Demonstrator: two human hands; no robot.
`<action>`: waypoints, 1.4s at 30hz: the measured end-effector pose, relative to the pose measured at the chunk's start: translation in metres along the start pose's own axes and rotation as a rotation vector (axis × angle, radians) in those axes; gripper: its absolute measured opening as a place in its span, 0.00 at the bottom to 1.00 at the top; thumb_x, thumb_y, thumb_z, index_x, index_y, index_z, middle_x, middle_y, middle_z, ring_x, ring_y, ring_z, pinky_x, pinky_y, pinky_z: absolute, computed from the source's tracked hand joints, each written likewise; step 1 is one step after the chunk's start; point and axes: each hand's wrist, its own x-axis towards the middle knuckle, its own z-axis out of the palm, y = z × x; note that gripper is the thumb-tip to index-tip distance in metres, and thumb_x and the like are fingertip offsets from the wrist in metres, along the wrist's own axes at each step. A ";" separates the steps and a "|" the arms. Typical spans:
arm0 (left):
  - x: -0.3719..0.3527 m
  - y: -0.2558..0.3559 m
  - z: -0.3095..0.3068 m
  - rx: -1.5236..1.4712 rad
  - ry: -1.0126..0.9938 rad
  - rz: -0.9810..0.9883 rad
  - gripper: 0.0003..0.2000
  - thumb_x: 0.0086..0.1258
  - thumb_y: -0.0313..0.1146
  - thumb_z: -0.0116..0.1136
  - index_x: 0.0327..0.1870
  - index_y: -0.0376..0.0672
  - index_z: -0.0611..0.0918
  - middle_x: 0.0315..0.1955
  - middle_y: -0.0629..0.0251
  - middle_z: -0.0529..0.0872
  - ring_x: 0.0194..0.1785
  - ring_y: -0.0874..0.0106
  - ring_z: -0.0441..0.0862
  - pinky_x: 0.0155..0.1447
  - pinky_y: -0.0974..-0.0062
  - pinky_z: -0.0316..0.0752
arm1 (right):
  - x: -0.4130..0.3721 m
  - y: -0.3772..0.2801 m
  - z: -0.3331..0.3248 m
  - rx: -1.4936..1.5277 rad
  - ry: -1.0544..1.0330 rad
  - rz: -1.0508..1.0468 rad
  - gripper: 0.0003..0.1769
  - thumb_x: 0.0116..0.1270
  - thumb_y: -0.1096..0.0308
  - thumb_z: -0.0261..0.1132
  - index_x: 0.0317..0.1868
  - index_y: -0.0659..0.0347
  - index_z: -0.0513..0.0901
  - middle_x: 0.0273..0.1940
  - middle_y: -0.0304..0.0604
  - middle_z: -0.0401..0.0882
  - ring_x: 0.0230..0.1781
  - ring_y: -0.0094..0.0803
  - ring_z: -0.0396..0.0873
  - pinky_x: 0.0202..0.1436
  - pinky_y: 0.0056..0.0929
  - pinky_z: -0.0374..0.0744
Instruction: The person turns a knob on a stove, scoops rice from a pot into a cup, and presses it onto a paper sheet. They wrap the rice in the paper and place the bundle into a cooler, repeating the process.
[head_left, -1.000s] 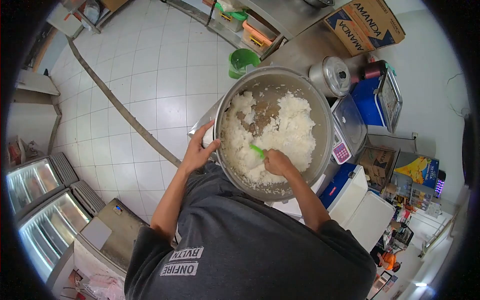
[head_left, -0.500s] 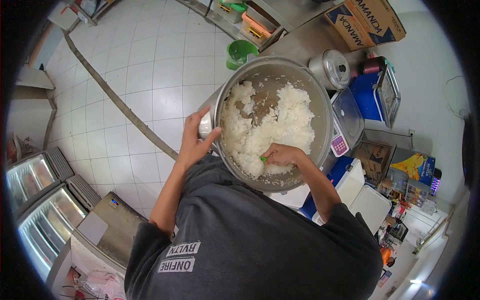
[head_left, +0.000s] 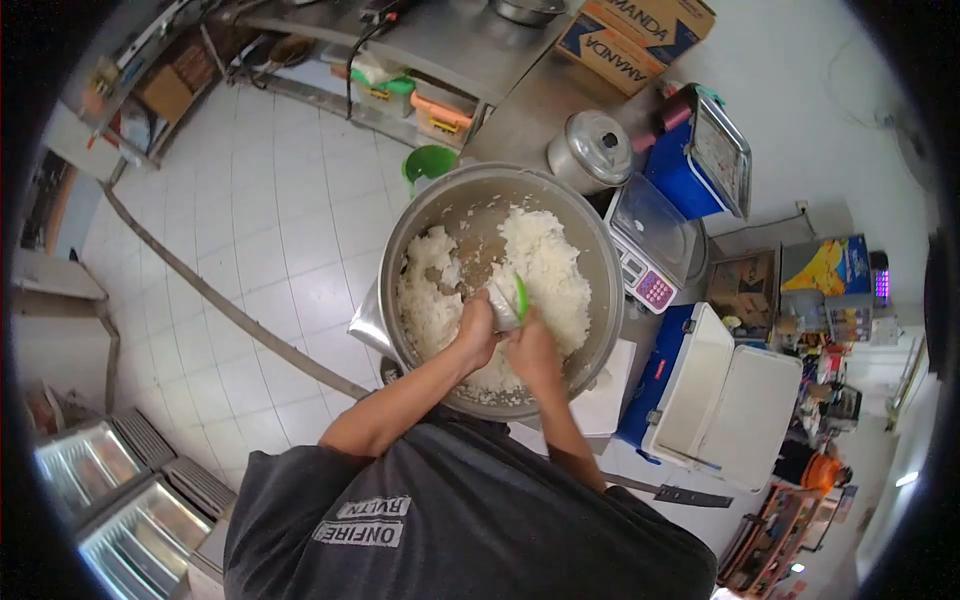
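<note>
A large metal pot point(head_left: 607, 300) of cooked white rice point(head_left: 545, 255) stands in front of me, with its grey bottom showing in the middle. Over the rice, my left hand point(head_left: 478, 328) is closed around a small pale cup point(head_left: 503, 308). My right hand point(head_left: 534, 352) is closed on a bright green tool, probably a rice paddle point(head_left: 521, 295), whose green edge lies against the cup's mouth. Its handle is hidden in my fingers, and the cup's contents cannot be made out.
Right of the pot are a lidded pot point(head_left: 590, 150), a digital scale point(head_left: 650, 245) and a blue cooler point(head_left: 700, 160). An open white-lined cooler point(head_left: 690, 385) stands nearer me. Cardboard boxes point(head_left: 635, 45) sit at the back; a green bucket point(head_left: 430, 165) is behind the pot.
My left hand has brought the cup from outside the pot's left rim to over the rice. My right hand has lifted the green tool out of the rice to the cup. The view has shifted.
</note>
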 end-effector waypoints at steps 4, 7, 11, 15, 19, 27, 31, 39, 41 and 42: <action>0.003 0.027 0.001 0.088 0.018 -0.082 0.23 0.81 0.48 0.32 0.64 0.44 0.71 0.57 0.59 0.77 0.59 0.61 0.77 0.62 0.44 0.70 | -0.011 -0.017 0.013 -0.090 -0.026 0.004 0.22 0.68 0.71 0.54 0.58 0.79 0.71 0.25 0.66 0.80 0.31 0.63 0.83 0.38 0.56 0.79; 0.006 0.039 0.006 0.161 0.053 -0.119 0.22 0.81 0.48 0.34 0.63 0.44 0.72 0.56 0.59 0.78 0.57 0.61 0.78 0.60 0.43 0.71 | -0.017 -0.016 0.013 -0.169 -0.062 -0.024 0.26 0.68 0.70 0.54 0.63 0.80 0.69 0.25 0.66 0.80 0.29 0.60 0.84 0.37 0.53 0.81; 0.018 0.046 0.004 0.333 0.055 -0.178 0.22 0.80 0.49 0.37 0.63 0.43 0.72 0.57 0.59 0.77 0.56 0.61 0.78 0.59 0.43 0.72 | -0.009 -0.024 -0.010 -0.275 -0.214 0.049 0.28 0.69 0.71 0.50 0.67 0.77 0.66 0.30 0.68 0.82 0.36 0.59 0.84 0.40 0.51 0.80; 0.010 0.048 0.006 0.234 -0.005 -0.124 0.21 0.79 0.50 0.37 0.58 0.46 0.75 0.52 0.60 0.80 0.52 0.64 0.79 0.52 0.51 0.74 | 0.004 0.027 -0.022 -0.117 0.032 -0.092 0.21 0.71 0.70 0.54 0.61 0.64 0.78 0.31 0.60 0.84 0.30 0.49 0.85 0.35 0.46 0.80; 0.011 0.049 0.001 -0.005 -0.001 -0.082 0.21 0.80 0.51 0.37 0.60 0.49 0.75 0.55 0.62 0.80 0.58 0.63 0.78 0.55 0.51 0.75 | 0.006 0.082 -0.009 0.388 0.143 0.058 0.15 0.73 0.70 0.57 0.55 0.58 0.85 0.28 0.45 0.83 0.20 0.28 0.80 0.24 0.29 0.76; 0.013 0.035 0.002 0.032 -0.062 -0.088 0.22 0.81 0.52 0.38 0.65 0.49 0.72 0.59 0.61 0.78 0.61 0.63 0.77 0.62 0.49 0.73 | -0.031 0.009 0.017 0.517 0.297 0.017 0.24 0.74 0.70 0.52 0.70 0.55 0.71 0.30 0.61 0.82 0.29 0.53 0.81 0.41 0.44 0.78; 0.003 0.030 0.000 0.095 -0.010 -0.081 0.23 0.80 0.52 0.40 0.65 0.47 0.72 0.57 0.59 0.79 0.59 0.62 0.78 0.62 0.46 0.73 | -0.029 -0.010 0.019 0.365 0.073 0.061 0.23 0.75 0.67 0.52 0.68 0.57 0.73 0.41 0.67 0.81 0.41 0.64 0.81 0.47 0.54 0.76; 0.006 0.036 -0.011 0.125 -0.067 -0.167 0.20 0.81 0.50 0.38 0.64 0.50 0.73 0.57 0.62 0.79 0.59 0.64 0.77 0.60 0.48 0.74 | -0.021 0.024 -0.022 0.221 -0.123 -0.132 0.25 0.69 0.71 0.54 0.67 0.56 0.74 0.41 0.67 0.82 0.43 0.66 0.81 0.50 0.55 0.77; 0.007 0.043 -0.007 0.095 -0.064 -0.178 0.19 0.82 0.49 0.36 0.63 0.52 0.73 0.57 0.62 0.79 0.59 0.64 0.77 0.59 0.48 0.75 | -0.025 0.007 -0.052 0.014 -0.084 0.092 0.28 0.65 0.73 0.56 0.68 0.55 0.73 0.42 0.65 0.82 0.45 0.64 0.81 0.51 0.55 0.77; 0.008 0.045 -0.007 0.108 -0.098 -0.229 0.18 0.83 0.48 0.34 0.62 0.53 0.73 0.57 0.63 0.79 0.59 0.64 0.77 0.58 0.49 0.76 | -0.026 -0.001 -0.057 0.062 -0.143 0.032 0.29 0.65 0.72 0.56 0.68 0.54 0.72 0.42 0.63 0.83 0.46 0.62 0.81 0.52 0.55 0.76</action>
